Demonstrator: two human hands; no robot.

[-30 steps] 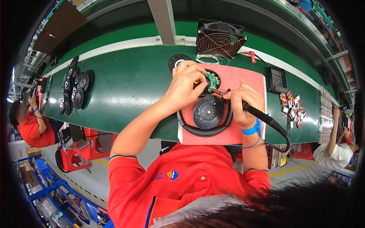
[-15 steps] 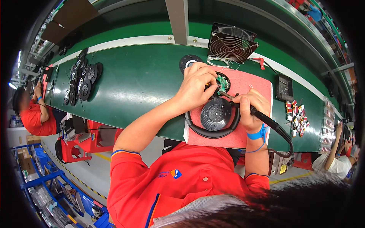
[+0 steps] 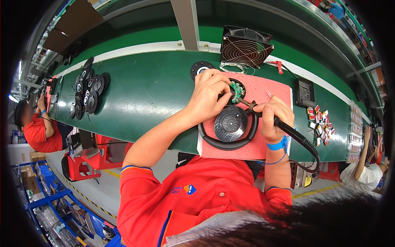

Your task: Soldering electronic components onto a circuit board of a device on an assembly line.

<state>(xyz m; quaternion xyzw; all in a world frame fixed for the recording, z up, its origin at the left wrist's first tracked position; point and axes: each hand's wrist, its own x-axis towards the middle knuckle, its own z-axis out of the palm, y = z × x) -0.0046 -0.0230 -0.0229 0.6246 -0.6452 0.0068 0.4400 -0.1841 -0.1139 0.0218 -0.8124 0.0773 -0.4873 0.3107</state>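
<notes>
A black headphone with a padded headband (image 3: 228, 145) lies on a pink foam mat (image 3: 269, 138). One ear cup is uncovered and shows a green circuit board (image 3: 237, 91); the other cup (image 3: 231, 124) has a round, dotted dark face. My right hand (image 3: 276, 117) grips a soldering iron (image 3: 288, 128), its tip at the board's lower right edge. A thin, pale strand sticks up beside that hand. My left hand (image 3: 210, 92) is closed in a pinch at the board's left side; its fingers hide what they hold.
Behind the mat stand a caged black fan (image 3: 247, 48) and a round black speaker plate (image 3: 201, 68). Several similar plates (image 3: 92, 88) are piled at left. At right are a black tray (image 3: 305, 91) and small battery-like packs (image 3: 321, 125). Co-workers (image 3: 39, 123) sit on both sides.
The view has shifted slightly. Both hands stay at the circuit board, the iron's tip still against its edge, with hardly any other movement.
</notes>
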